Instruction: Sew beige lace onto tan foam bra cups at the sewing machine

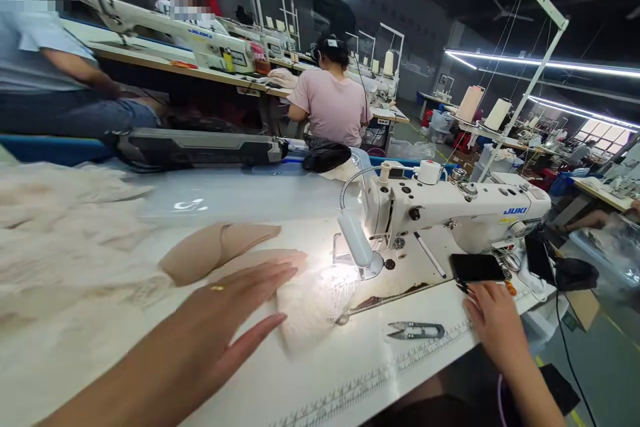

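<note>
My left hand (235,303) reaches in from the left with its fingers stretched out flat. Under its fingertips lie a beige moulded cup (295,255) and the edge of a white lace piece (315,307), which runs to the needle area of the sewing machine (450,207). A second, folded beige cup (200,253) sits just beyond the hand. My right hand (495,313) is at the table's right front, just below a black phone (477,267). Its fingers are bent together around a small dark item whose kind I cannot make out. Thread snips (416,330) lie left of it.
A heap of cream lace fabric (65,240) covers the left side. A lit lamp (355,237) hangs by the needle. A white pen (430,255) rests on the machine bed, and a printed ruler (370,383) follows the front edge. People sit at machines beyond, one in a pink shirt (333,103).
</note>
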